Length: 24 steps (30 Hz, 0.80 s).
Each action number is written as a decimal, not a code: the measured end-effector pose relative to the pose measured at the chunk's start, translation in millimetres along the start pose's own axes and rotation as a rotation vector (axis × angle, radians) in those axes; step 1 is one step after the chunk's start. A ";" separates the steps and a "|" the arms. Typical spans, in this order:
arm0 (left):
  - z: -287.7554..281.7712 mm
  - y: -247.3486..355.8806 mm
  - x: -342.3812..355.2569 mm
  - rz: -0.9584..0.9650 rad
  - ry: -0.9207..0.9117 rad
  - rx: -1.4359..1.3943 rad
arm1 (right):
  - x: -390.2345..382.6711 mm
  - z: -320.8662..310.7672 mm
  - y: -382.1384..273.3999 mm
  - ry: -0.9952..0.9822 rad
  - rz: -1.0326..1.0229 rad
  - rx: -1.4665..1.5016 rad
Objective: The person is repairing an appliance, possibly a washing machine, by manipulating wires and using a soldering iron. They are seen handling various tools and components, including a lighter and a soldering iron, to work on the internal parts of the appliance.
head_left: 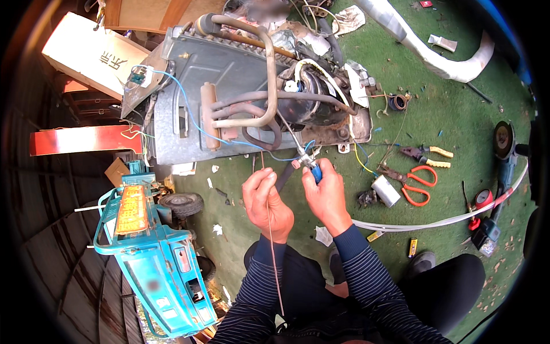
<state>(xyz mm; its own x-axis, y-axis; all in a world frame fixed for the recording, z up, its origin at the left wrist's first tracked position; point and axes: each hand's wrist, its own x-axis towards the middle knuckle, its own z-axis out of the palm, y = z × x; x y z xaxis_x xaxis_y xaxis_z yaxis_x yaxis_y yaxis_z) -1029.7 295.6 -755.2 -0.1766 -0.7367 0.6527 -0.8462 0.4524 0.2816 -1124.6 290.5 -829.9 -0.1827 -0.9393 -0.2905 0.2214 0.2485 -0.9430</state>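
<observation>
The slender coppery rod [274, 254] is pinched in the left hand [278, 215], the right hand [329, 198] clenched round a blue handle [316, 172].

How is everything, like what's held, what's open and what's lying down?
Left hand: pinched shut on the thin rod.
Right hand: closed around the blue-handled tool.
Orange-handled cutters: lying on the green floor, handles spread apart.
Yellow-handled pliers: lying down, handles slightly apart.
Pale cylinder: lying on its side.
Grinder: lying down; can't tell if it's on.
</observation>
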 end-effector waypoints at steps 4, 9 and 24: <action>0.4 -0.1 1.1 0.025 0.016 0.000 | 0.2 0.9 1.3 -0.033 0.017 0.020; 0.5 -1.2 3.3 0.031 0.007 0.026 | 0.3 3.8 5.1 -0.038 -0.007 0.032; 3.7 -6.5 4.6 0.019 -0.004 0.011 | 4.9 2.0 3.6 -0.081 0.022 0.019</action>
<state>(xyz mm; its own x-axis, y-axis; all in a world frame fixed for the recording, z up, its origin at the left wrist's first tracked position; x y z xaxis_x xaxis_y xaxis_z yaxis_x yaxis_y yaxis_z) -1026.9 287.4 -756.6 -0.1950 -0.7300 0.6550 -0.8482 0.4609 0.2612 -1122.8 286.4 -834.5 -0.0998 -0.9499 -0.2961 0.2431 0.2653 -0.9330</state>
